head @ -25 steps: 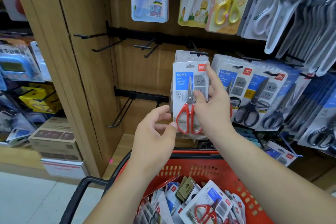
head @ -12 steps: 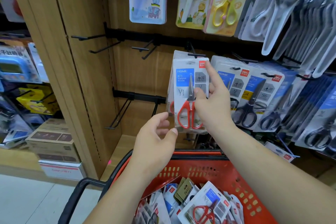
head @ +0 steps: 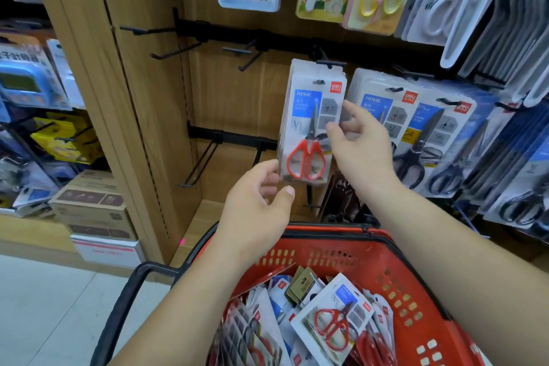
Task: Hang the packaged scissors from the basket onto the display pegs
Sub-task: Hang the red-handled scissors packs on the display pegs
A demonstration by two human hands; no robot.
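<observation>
"Right grip (head: 361,154) is wide, fingers spread, thumb tip at the right edge of the red-handled scissors pack (head: 309,128). I can't tell whether it touches."

"And the left grip (head: 258,205)?"

"Just under the pack's lower left corner, fingers slack, holding nothing."

"So where's the pack?"

"Between the two grips, upright, at the front of a stack on a black peg (head: 330,64) above the right grip. Black-handled scissors packs (head: 416,140) hang just right of that grip. Below both wrists, the red basket (head: 395,273) holds more packs (head: 335,315)."
</observation>
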